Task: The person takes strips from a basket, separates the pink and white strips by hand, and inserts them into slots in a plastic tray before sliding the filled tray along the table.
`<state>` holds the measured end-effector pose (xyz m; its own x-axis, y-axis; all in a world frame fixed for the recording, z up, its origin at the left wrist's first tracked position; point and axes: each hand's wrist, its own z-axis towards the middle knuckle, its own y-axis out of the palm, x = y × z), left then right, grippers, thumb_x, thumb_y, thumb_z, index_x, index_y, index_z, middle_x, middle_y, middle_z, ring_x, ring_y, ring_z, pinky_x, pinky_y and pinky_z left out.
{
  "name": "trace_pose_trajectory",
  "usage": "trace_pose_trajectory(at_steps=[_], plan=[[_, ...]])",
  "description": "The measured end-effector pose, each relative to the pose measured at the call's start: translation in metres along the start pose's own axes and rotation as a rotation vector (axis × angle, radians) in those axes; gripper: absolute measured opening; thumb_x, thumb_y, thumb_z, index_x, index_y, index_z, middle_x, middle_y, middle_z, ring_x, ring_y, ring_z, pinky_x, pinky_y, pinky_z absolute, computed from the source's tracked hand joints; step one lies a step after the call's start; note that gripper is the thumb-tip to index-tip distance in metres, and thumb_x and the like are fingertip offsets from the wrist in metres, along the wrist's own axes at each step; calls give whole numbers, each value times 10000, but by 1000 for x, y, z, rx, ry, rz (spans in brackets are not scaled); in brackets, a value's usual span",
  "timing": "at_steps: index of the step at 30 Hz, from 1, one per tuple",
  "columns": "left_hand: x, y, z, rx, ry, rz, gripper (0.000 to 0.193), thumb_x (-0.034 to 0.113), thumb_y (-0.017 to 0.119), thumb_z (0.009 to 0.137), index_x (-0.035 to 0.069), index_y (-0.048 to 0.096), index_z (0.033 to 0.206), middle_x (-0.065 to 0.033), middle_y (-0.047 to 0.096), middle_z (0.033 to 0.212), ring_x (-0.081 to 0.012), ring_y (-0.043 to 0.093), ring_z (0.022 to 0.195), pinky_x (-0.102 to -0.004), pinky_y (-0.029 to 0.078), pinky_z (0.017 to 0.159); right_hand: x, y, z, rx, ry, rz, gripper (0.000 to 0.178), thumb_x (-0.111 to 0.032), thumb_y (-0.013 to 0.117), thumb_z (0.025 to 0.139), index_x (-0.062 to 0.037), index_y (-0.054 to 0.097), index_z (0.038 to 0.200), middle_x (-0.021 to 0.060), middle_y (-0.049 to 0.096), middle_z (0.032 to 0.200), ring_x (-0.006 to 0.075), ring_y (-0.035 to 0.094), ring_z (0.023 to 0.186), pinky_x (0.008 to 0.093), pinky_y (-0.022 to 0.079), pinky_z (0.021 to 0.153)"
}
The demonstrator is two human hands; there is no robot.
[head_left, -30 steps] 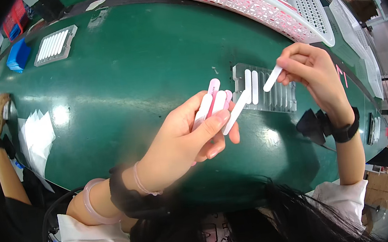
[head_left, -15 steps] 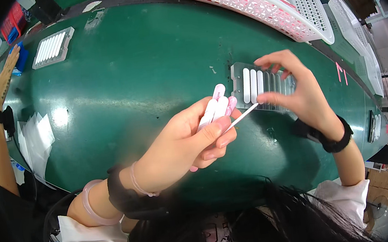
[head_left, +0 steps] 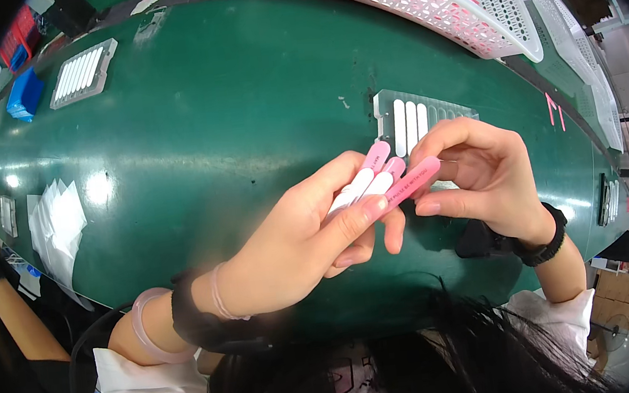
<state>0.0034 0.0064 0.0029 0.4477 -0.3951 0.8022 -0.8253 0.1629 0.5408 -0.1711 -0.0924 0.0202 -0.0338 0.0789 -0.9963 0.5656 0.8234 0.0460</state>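
My left hand [head_left: 317,223] is closed round a small fan of nail files [head_left: 360,185], some with white faces up and some showing pink. One pink nail file [head_left: 415,179] juts out to the right from under its thumb. At that file's outer end is my right hand [head_left: 474,170], fingers bent and thumb apart from them; it seems to hold nothing, though some fingertips are hidden behind the file. Just beyond both hands lies a clear slotted tray [head_left: 384,107]. White strips [head_left: 411,125] fill its left slots, and my right hand covers part of it.
A white perforated basket [head_left: 402,12] with pink items stands at the far right. Another filled tray [head_left: 83,74] and a blue stack [head_left: 25,96] lie far left. Clear plastic sheets [head_left: 59,233] sit at left. Two pink strips [head_left: 556,113] lie right. A co-worker's arm [head_left: 22,319] is at the left edge.
The jutting file, edge-on before, now shows its pink face. My right hand has come slightly down and nearer my left. The co-worker's hand has left the blue stack.
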Motion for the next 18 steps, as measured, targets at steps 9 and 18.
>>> trace_pose_trajectory(at_steps=[9, 18], plan=[[0, -3, 2, -32, 18, 3, 267, 158, 373, 905, -8, 385, 1113, -101, 547, 757, -38, 323, 452, -163, 238, 394, -4, -7, 5, 87, -46, 109, 125, 42, 599, 729, 49, 557, 846, 133, 583, 866, 167, 593, 767, 255, 488, 689], [0, 0, 3, 32, -1, 103, 305, 205, 325, 917, -33, 447, 1065, -85, 546, 740, -39, 315, 439, -165, 228, 396, -1, -73, 31, 234, 198, -647, 170, -93, 671, 673, 22, 590, 768, 27, 572, 678, 76, 515, 634, 195, 410, 592]])
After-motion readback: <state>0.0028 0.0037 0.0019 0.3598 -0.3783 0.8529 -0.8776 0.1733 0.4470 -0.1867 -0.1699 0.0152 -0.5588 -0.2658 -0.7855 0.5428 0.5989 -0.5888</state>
